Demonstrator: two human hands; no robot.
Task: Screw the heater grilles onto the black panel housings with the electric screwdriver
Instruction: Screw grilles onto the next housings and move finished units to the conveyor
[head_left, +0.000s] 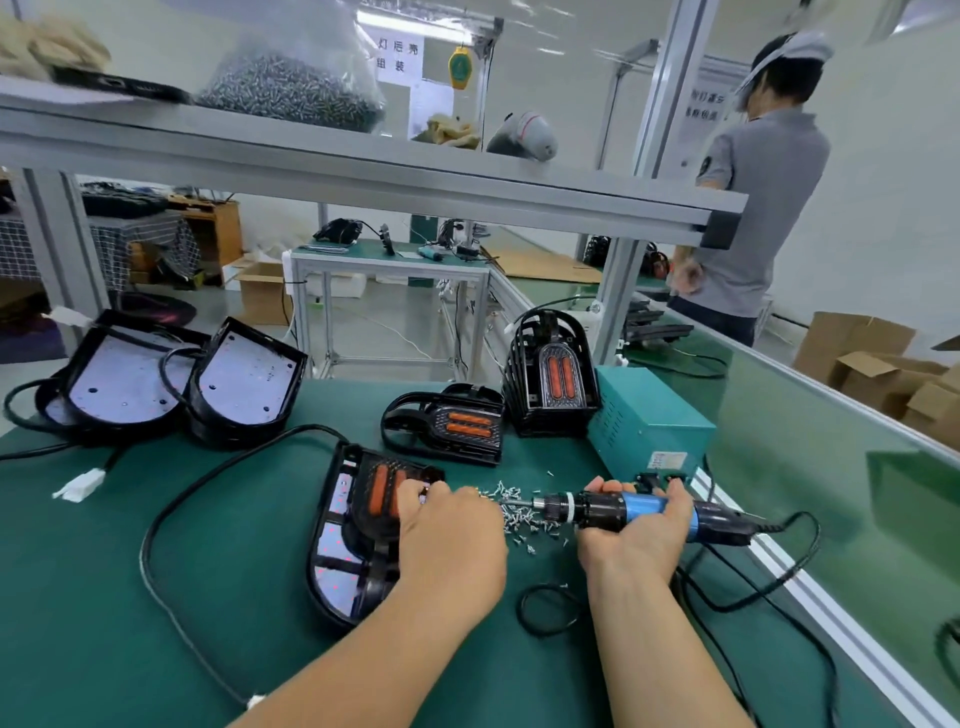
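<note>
A black panel housing (332, 566) lies in front of me on the green mat, with a black grille and orange heater element (382, 491) set in its upper part. My left hand (449, 535) rests on the grille's right edge, fingers curled down onto it. My right hand (636, 535) grips the black and blue electric screwdriver (613, 512), held level with its bit pointing left into a loose heap of small screws (519, 512). Two more grilles with orange elements lie flat (447, 426) and stand upright (553, 376) behind. Two empty housings (156, 379) sit far left.
A teal power supply box (649, 421) stands at the right behind the screwdriver. Black cables (156, 519) loop across the mat, with a white connector (78, 486) at the left. A shelf (363, 161) overhead holds a bag of screws. A person (753, 208) stands at the far right.
</note>
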